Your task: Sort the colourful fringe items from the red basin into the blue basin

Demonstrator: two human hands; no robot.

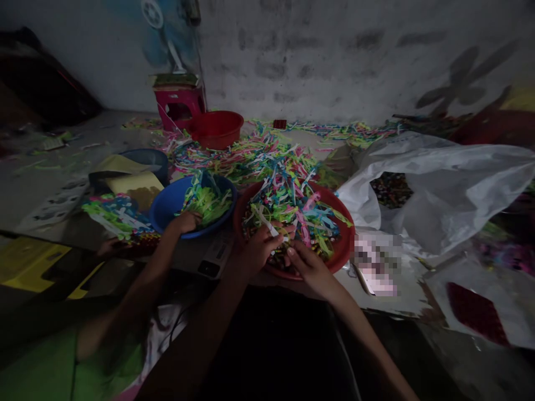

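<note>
In the frame centre, the left hand (257, 250) pinches a pale strip (267, 225) while the right hand (311, 270), fingers loosely curled, rests on the red basin (345, 242), which looks full of unsorted strips.

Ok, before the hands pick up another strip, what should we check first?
1. Left hand on the strips: ok, fingers pinch a pale one.
2. Right hand at the red basin: ok, resting at its near rim.
3. Another person's hand apart: ok, it is in the blue bowl.
4. Basin flat on the floor: cannot tell.
5. Light: not ok, very dim.
</note>
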